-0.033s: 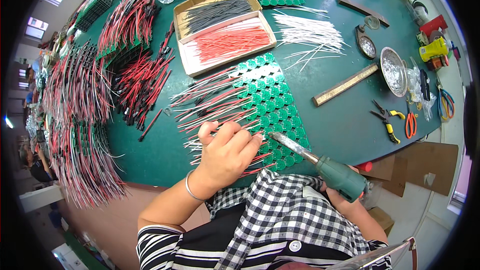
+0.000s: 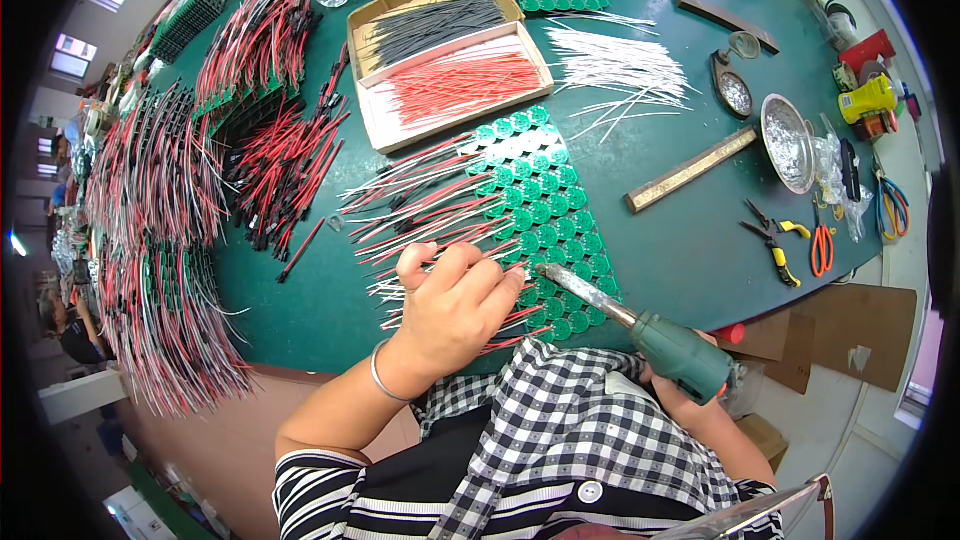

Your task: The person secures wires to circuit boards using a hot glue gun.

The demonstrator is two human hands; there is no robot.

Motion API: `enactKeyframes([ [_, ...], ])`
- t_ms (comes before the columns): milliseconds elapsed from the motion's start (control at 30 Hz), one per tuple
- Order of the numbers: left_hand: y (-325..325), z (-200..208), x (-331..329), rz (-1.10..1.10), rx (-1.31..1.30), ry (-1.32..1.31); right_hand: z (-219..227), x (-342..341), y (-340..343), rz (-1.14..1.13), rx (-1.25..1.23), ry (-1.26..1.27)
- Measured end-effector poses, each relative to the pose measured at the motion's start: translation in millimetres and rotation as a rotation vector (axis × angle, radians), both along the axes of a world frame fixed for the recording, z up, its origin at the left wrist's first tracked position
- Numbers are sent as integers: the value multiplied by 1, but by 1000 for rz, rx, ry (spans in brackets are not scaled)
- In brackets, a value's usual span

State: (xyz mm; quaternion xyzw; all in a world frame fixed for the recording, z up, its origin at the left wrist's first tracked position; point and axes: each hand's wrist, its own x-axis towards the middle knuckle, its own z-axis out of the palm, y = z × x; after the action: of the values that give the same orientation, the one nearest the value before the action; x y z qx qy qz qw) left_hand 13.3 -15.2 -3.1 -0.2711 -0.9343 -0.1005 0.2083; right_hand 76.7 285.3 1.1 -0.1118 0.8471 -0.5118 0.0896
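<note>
My left hand [image 2: 455,305] is closed in a pinch at the left edge of a panel of round green circuit boards [image 2: 550,208], with a thin wire at its fingertips. Red and white wires [image 2: 425,210] stick out leftward from the panel, some hidden beneath this hand. My right hand [image 2: 690,405] grips the green handle of a soldering iron [image 2: 685,355], mostly covering its fingers from view. The iron's metal tip meets the boards just right of my left fingertips.
A cardboard box [image 2: 365,105] holds black and red wires; white wires [image 2: 620,70] lie beside it. Wired panels [image 2: 160,170] and red-black leads [image 2: 285,165] pile up left. Rightward are a metal bar [image 2: 690,170], a metal bowl [image 2: 788,143], pliers [image 2: 775,245] and scissors [image 2: 821,248].
</note>
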Motion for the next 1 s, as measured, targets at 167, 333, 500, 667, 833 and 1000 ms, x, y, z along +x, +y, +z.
enactKeyframes([
  [167,0,0,2,13,1,-3,1,-6,-2,101,-9,93],
  [333,0,0,0,7,7,-9,0,-6,-3,99,18,87],
  [500,0,0,0,4,7,-9,3,-13,1,184,76,177],
  [667,1,1,0,6,9,6,9,-9,4,50,-17,122],
  [833,2,1,-1,3,9,7,2,-3,5,23,-141,99],
  [1000,4,4,4,12,9,17,3,2,14,58,-148,-41],
])
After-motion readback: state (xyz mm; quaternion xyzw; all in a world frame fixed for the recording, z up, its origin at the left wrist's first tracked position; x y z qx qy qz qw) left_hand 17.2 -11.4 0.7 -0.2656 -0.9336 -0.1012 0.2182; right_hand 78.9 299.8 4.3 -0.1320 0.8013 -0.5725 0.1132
